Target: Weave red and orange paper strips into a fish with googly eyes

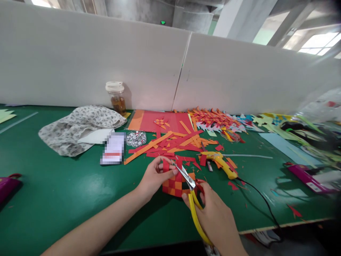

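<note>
My left hand (160,172) pinches a red strip at the top of a woven red and orange paper piece (173,186) held above the table's front part. In my right hand (213,209) is a pair of scissors (195,209) with yellow handles, my fingers wrapped round them. The metal blades point up and left, their tips beside the red strip near my left fingertips. Whether the blades touch the paper I cannot tell. Beyond both hands lies a pile of loose red and orange paper strips (170,142).
A yellow glue gun (221,163) with a black cord lies right of my hands. A phone (113,149), a bag of googly eyes (136,138), a patterned cloth (80,124) and a lidded cup (117,97) stand left. Finished woven fish (213,119) are heaped at the back.
</note>
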A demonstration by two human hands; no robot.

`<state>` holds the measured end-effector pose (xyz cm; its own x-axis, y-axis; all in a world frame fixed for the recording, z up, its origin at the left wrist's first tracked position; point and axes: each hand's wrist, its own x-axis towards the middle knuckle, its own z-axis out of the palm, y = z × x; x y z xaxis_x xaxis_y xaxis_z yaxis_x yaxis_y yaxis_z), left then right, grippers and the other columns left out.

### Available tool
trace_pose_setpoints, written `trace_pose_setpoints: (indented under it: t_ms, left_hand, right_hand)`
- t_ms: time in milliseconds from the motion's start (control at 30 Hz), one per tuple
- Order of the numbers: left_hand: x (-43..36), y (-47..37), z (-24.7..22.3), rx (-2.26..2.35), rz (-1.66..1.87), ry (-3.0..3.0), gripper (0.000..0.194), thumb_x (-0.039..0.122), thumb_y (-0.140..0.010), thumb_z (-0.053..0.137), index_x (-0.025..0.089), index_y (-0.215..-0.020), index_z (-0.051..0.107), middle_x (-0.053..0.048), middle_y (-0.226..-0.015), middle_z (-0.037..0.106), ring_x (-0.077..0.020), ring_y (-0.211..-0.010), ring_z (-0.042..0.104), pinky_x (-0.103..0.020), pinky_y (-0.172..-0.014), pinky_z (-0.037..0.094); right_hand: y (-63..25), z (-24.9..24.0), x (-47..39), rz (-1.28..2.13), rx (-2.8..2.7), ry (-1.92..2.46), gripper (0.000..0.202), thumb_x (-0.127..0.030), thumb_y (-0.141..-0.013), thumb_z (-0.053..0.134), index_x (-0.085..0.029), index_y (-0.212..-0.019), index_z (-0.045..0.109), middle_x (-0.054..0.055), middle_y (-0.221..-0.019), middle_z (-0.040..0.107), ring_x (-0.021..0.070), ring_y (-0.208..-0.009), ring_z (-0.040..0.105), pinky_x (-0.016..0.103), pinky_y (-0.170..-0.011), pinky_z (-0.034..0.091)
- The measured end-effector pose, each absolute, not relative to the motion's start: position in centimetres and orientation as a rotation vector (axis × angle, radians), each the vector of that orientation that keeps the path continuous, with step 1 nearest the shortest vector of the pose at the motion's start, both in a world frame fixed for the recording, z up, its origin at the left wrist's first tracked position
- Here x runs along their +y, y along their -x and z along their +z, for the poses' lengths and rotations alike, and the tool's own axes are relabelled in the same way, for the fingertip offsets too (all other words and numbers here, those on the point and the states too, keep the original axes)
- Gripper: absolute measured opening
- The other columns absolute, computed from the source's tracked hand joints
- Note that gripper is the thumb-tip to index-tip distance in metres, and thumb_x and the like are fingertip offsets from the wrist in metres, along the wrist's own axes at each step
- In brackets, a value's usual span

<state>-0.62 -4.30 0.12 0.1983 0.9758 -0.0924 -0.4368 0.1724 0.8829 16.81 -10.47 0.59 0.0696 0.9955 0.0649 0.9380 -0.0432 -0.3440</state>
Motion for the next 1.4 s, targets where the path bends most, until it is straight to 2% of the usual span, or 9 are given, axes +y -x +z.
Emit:
trace_pose_setpoints:
  t_ms: [433, 867, 1033, 1167, 1400]
  left_hand:
    - [-4.40, 0.81, 0.50, 0.768, 1.163, -0.833, 0.031, 0.025, -0.062, 0.077, 0.018, -0.080, 0.053, 0.003, -0.072, 0.065, -0.0096, -0.067, 0.060, -0.020, -0.066, 0.046]
    - [-4.20, 0.80, 0.20, 0.782, 1.153, -0.861, 0.031, 0.022, -0.063, 0.077, 0.017, -0.081, 0.052, 0.003, -0.071, 0.065, -0.0079, -0.067, 0.060, -0.019, -0.068, 0.045]
    - [-4.24, 0.87, 0.07, 0.787, 1.163, -0.878, 0.030, 0.022, -0.064, 0.076, 0.017, -0.081, 0.052, 0.003, -0.073, 0.066, -0.0086, -0.068, 0.060, -0.020, -0.069, 0.046]
    - [-4.39, 0.85, 0.08, 0.785, 1.167, -0.900, 0.028, 0.024, -0.067, 0.075, 0.017, -0.082, 0.052, 0.003, -0.072, 0.066, -0.0086, -0.067, 0.061, -0.020, -0.068, 0.047]
    - [-4.27, 0.75, 0.02, 0.784, 1.158, -0.929, 0.029, 0.022, -0.065, 0.076, 0.017, -0.078, 0.051, 0.003, -0.072, 0.065, -0.0082, -0.068, 0.060, -0.019, -0.069, 0.046]
  right_hand:
    - [-16.66, 1.22, -10.36, 0.315, -1.931, 2.079, 0.029, -0.043, -0.074, 0.050, -0.023, -0.095, 0.050, 0.003, -0.075, 0.060, 0.0214, -0.068, 0.061, 0.027, -0.053, 0.041]
    - [-16.83, 1.14, -10.26, 0.356, -1.922, 2.087, 0.029, -0.043, -0.073, 0.051, -0.023, -0.094, 0.051, 0.002, -0.072, 0.060, 0.0197, -0.065, 0.060, 0.026, -0.055, 0.042]
    - [-16.89, 1.47, -10.21, 0.352, -1.957, 2.168, 0.031, -0.045, -0.074, 0.050, -0.023, -0.096, 0.055, 0.001, -0.064, 0.061, 0.0208, -0.062, 0.060, 0.025, -0.053, 0.039]
    - [-17.03, 1.40, -10.17, 0.301, -1.968, 2.202, 0.030, -0.047, -0.073, 0.051, -0.024, -0.091, 0.057, 0.001, -0.060, 0.061, 0.0216, -0.060, 0.061, 0.026, -0.051, 0.038]
    - [-17.25, 1.40, -10.21, 0.327, -2.013, 2.165, 0.027, -0.045, -0.075, 0.050, -0.025, -0.092, 0.057, 0.001, -0.063, 0.063, 0.0212, -0.061, 0.061, 0.025, -0.052, 0.037]
